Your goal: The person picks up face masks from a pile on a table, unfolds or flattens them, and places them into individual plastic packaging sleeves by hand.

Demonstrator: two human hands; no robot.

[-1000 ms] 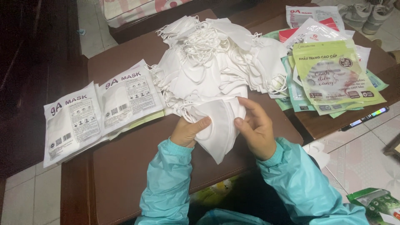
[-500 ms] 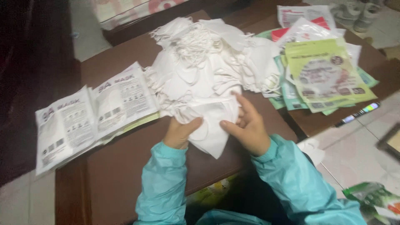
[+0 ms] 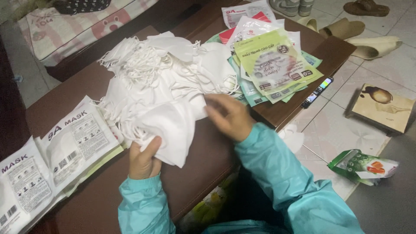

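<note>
On the dark wooden table (image 3: 86,208), sealed white mask packets (image 3: 56,147) lie far left. The left hand (image 3: 143,161) pinches a folded white face mask (image 3: 167,130) at the pile's near edge; tangled ear loops in the mask pile (image 3: 164,73) could snag it. The right hand (image 3: 229,116), blurred, hovers with fingers loosely spread.

Right hand lets go of the folded mask

The right hand (image 3: 229,116), pressed on the folded white mask (image 3: 167,130) beside the left hand a second ago, now hangs off it, open and blurred, toward the heap of white masks (image 3: 160,73). The left hand (image 3: 144,158) alone grips the mask, thumb on its lower edge, and the mask now sits lifted, tilted over that hand.
</note>
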